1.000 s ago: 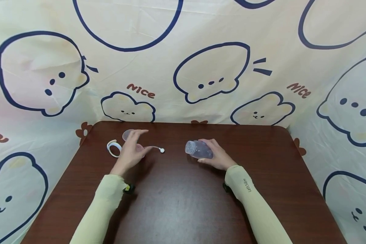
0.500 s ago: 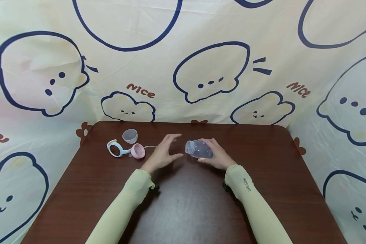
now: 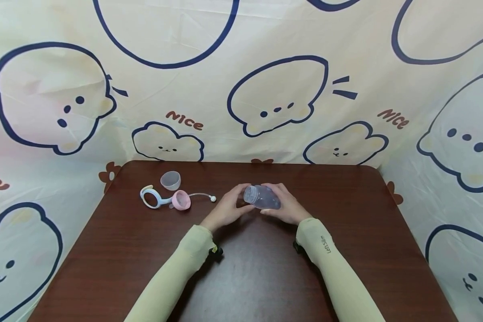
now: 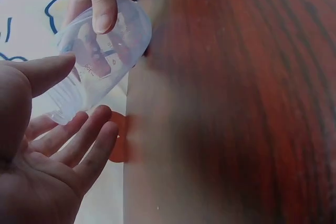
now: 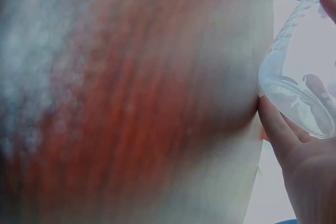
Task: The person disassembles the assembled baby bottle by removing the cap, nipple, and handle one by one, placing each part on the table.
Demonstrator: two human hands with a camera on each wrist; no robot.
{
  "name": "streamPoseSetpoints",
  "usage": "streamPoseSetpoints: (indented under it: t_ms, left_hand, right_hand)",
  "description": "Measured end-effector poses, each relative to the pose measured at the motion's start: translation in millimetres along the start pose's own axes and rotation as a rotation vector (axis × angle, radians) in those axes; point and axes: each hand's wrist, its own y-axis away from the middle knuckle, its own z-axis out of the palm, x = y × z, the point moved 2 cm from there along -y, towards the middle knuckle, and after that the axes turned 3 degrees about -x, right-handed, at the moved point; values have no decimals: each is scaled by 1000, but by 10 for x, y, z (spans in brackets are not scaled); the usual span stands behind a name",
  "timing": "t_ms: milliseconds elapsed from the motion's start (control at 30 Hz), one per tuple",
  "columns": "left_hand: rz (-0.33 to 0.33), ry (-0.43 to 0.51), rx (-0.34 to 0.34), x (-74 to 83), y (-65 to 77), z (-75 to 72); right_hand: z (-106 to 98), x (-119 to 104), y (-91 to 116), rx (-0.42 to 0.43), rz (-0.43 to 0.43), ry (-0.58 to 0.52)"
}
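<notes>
My right hand (image 3: 287, 208) grips the body of a clear baby bottle (image 3: 267, 198), which is tilted with its open threaded neck toward the left. Printed measuring marks show on the bottle (image 5: 291, 40) in the right wrist view. From the left, my left hand (image 3: 227, 209) holds the neck between thumb and fingers. In the left wrist view, the thumb of my left hand (image 4: 37, 145) lies at one side of the neck, with the fingertips right at the rim on the other side.
On the dark wooden table (image 3: 241, 277), left of the hands, lie a pink bottle collar (image 3: 181, 200) with a thin straw ending in a white ball (image 3: 213, 198), a blue-and-white handle ring (image 3: 150, 197) and a clear cup-shaped cap (image 3: 170, 180). Patterned cloth (image 3: 209, 89) stands behind.
My left hand has moved right, away from the collar and cap, to the bottle's neck. My right hand has stayed on the bottle in the same spot.
</notes>
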Motion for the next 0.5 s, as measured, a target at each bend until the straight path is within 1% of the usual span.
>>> streamPoseSetpoints:
  t_ms: [100,333,500]
  left_hand:
    - [12,15,10,-3,-13,-1]
    - [-3,68,52,-1,-35,2]
    - [-5,51,88,23,-57,-10]
  right_hand:
    - [-6,-4,2,-3,7,0]
    - [-9,-12,17,-5,9,3]
    - [13,-12,15,-8,30,8]
